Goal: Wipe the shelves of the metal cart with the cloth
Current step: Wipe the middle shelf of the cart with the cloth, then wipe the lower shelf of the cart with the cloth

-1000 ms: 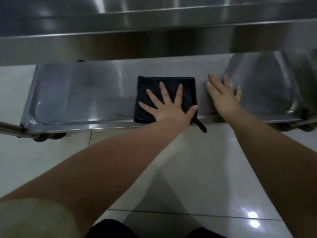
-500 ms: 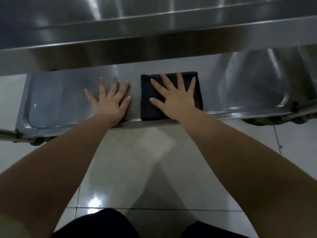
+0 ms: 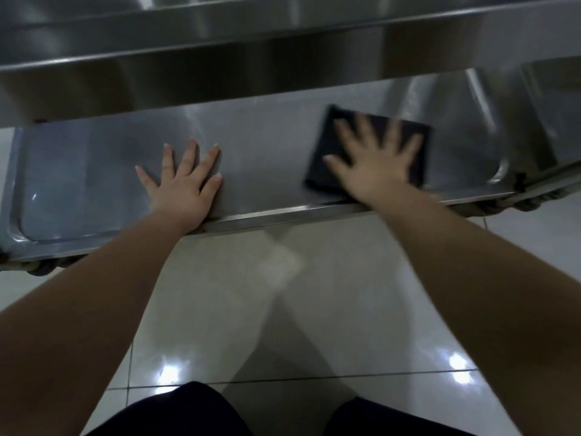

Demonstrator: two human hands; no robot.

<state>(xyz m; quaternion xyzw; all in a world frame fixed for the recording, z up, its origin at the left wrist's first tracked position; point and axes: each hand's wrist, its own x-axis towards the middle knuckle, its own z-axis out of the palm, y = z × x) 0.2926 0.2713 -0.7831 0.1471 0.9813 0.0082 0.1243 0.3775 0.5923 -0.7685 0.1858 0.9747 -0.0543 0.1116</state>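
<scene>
Head view: our right hand (image 3: 377, 171), blurred, is spread flat on the folded black cloth (image 3: 319, 166), pressing it onto the right part of the metal cart's bottom shelf (image 3: 267, 146). Our left hand (image 3: 185, 184) lies spread on bare steel, well apart. We judge this a wiping stroke; next calls for even pressure into the right corner.

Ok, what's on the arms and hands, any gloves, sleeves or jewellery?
No sleeves, gloves or watch show; both arms are bare up to the frame edge. The left hand has longish pale-tipped nails; the right hand is too blurred for such detail.
</scene>
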